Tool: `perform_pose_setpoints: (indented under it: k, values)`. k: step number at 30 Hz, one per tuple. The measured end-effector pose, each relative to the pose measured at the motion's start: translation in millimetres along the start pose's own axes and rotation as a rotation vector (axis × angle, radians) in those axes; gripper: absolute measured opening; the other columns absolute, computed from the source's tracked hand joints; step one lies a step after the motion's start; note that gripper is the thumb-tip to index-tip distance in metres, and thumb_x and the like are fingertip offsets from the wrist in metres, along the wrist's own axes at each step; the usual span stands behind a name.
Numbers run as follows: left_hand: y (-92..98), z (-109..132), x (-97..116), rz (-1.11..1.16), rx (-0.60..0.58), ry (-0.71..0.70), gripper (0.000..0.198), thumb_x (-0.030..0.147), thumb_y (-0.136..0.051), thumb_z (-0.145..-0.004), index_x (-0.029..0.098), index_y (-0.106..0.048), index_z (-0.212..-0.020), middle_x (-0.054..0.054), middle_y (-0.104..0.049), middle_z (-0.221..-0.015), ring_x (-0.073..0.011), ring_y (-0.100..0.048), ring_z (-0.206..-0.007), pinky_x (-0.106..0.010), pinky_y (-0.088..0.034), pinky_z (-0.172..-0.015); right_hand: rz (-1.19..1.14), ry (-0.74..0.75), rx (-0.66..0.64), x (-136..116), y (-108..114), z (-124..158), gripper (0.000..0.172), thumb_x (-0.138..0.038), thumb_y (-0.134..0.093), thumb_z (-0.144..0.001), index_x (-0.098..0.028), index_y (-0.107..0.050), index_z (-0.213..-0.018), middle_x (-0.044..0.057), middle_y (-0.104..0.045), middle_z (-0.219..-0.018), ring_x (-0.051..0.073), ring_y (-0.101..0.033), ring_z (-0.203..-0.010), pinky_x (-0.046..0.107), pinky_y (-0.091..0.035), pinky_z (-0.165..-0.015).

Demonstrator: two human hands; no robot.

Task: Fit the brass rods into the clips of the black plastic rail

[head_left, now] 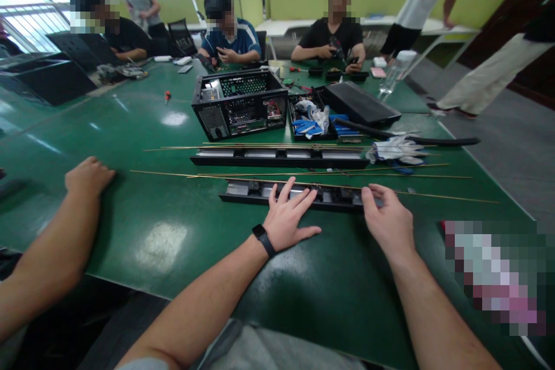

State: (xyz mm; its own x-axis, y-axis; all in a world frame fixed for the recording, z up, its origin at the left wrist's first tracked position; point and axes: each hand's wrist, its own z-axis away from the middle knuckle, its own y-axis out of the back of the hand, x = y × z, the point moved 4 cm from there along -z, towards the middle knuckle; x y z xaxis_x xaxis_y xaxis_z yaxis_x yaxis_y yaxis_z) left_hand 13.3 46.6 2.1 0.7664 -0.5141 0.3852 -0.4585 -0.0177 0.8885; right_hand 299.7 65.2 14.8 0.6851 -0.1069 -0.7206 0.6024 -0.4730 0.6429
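My left hand [288, 217], with a dark watch [263, 240] on its wrist, lies with fingers spread over the nearer long black channel [281, 199]. Its fingertips rest on the channel's middle; small black blocks sit inside the channel. At the channel's right end, my right hand [388, 217] has thumb and fingers closed in a pinch on a thin brass-coloured rod [446, 196], which runs along the channel's far edge and sticks out to the right. A second black channel [277, 159] lies parallel just beyond, with several similar thin rods beside it.
An open black computer case [240, 104] stands farther back. Right of it are a black tray of blue-and-white gloves [314, 118], a dark panel [359, 103], a black tube [433, 140] and another glove pile [396, 150]. A neighbour's forearm [82, 219] rests at left; several people sit opposite.
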Motion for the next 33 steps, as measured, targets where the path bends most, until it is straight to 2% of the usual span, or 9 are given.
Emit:
perform_pose_setpoints:
  k: [11,20,33]
  values:
    - [-0.6,-0.7,-0.2,0.015,-0.007,0.008,0.099,0.061,-0.099,-0.101,0.029,-0.059,-0.186,-0.016,-0.069,-0.182,-0.0518,-0.025,-0.191,-0.09,-0.02,-0.148,0.033,-0.035,-0.026,-3.2,1.4,-0.5,0.07,-0.074,-0.062,-0.102,-0.02,-0.087,-0.137,0.022,-0.091,-0.126,0.043,-0.087,-0.124,0.059,-0.065,-0.118]
    - [-2.2,-0.5,-1.6,0.017,0.001,-0.002,0.099,0.061,-0.099,-0.101,0.03,-0.059,-0.187,-0.017,-0.07,-0.181,-0.0518,-0.027,-0.191,-0.09,-0.021,-0.147,0.034,0.001,-0.021,3.5,-1.0,-2.0,0.066,-0.073,-0.065,-0.103,-0.021,-0.087,-0.138,0.02,-0.092,-0.126,0.042,-0.088,-0.12,0.057,-0.068,-0.113]
    - [-2.0,0.0,-2.6,-0.013,0.02,-0.023,0.1,0.062,-0.098,-0.101,0.032,-0.058,-0.187,-0.017,-0.071,-0.18,-0.0509,-0.029,-0.19,-0.088,-0.023,-0.147,0.007,0.022,-0.001,-1.4,1.2,-2.1,0.064,-0.072,-0.065,-0.102,-0.021,-0.088,-0.133,0.019,-0.093,-0.123,0.04,-0.089,-0.118,0.055,-0.068,-0.113]
